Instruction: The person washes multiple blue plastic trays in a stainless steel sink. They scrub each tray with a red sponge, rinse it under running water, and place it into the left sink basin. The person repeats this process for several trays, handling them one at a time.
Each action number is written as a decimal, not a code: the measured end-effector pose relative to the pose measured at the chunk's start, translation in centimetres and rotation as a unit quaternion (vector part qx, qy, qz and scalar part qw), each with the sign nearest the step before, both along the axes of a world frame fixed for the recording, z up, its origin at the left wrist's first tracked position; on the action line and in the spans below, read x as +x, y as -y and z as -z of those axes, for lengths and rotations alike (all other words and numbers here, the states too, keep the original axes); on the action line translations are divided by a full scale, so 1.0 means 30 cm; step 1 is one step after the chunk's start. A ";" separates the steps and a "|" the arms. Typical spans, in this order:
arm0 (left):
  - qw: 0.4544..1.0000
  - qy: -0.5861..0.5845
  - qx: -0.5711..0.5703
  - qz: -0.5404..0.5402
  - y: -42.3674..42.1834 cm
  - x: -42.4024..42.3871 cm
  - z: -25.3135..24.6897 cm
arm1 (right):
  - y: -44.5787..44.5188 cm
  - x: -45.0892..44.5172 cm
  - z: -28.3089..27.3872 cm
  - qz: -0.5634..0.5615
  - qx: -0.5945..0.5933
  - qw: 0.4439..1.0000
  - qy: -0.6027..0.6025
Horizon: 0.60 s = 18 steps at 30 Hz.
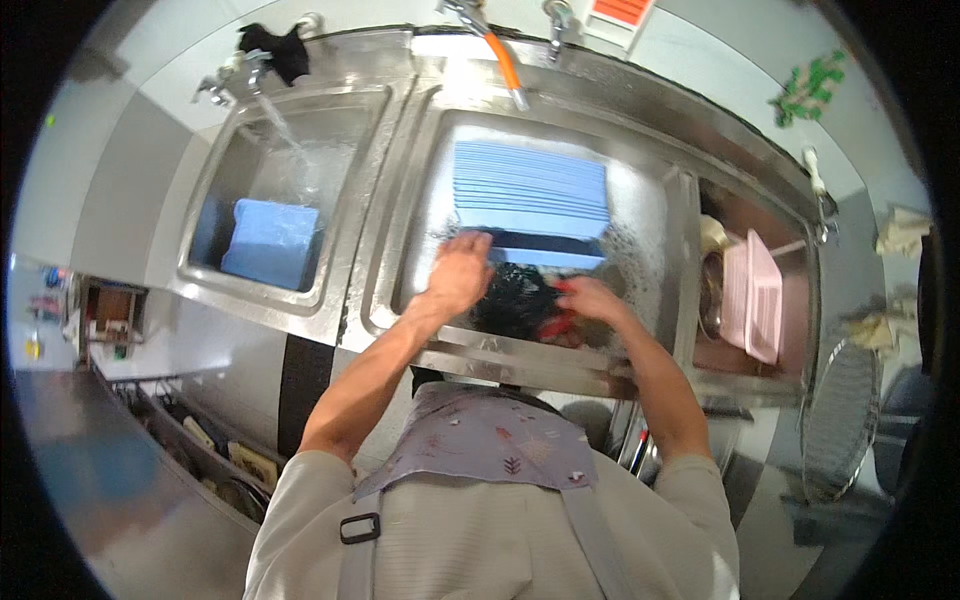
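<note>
In the middle basin of a steel sink (409, 247), several light-blue plastic trays (531, 180) stand stacked on edge in soapy water. The front blue tray (555, 259) leans towards me, a dark gap behind its near edge. At its left end, my left hand (459, 274) grips the corner. My right hand (596, 300) is low over the water, its fingers closed around a red item (564, 286), perhaps a scrubbing cloth. More red material (561, 330) shows below that hand. Between my hands is dark, rippled water (514, 300); what lies under it is hidden.
Water runs from a tap (257, 69) into the left basin, where a blue container (270, 244) sits. An orange hose spout (502, 60) overhangs the middle basin. A pink plastic basket (752, 300) stands in the right basin. A black cloth (277, 51) hangs by the left tap.
</note>
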<state>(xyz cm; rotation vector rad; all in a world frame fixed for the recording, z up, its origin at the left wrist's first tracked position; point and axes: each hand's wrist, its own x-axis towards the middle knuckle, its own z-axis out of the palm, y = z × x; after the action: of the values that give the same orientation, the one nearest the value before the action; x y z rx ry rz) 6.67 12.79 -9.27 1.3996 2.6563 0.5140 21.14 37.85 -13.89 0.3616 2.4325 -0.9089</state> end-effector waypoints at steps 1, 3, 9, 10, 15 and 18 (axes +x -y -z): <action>0.998 0.023 -0.054 -0.014 -0.021 0.000 0.011 | -0.049 0.040 0.019 0.028 0.022 0.999 -0.008; 0.993 0.019 -0.114 0.022 -0.100 0.002 0.025 | -0.170 0.137 0.126 0.141 0.043 0.987 -0.063; 0.985 0.137 -0.082 0.064 -0.219 0.008 0.073 | -0.240 0.070 0.165 0.604 -0.360 0.709 -0.057; 0.984 0.144 -0.081 0.074 -0.242 0.022 0.073 | -0.220 0.048 0.195 0.632 -0.403 0.655 -0.096; 0.983 0.159 -0.077 0.057 -0.275 0.026 0.090 | 0.032 -0.081 0.061 0.660 -0.559 0.486 -0.127; 0.993 0.095 0.027 0.070 -0.250 0.028 0.172 | 0.107 -0.057 0.112 0.575 -0.633 0.505 -0.117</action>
<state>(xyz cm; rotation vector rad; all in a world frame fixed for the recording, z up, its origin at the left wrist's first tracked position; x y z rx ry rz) 7.49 20.30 -14.44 1.4572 2.3939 0.6708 19.43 34.66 -17.24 1.2647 0.6457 -2.9879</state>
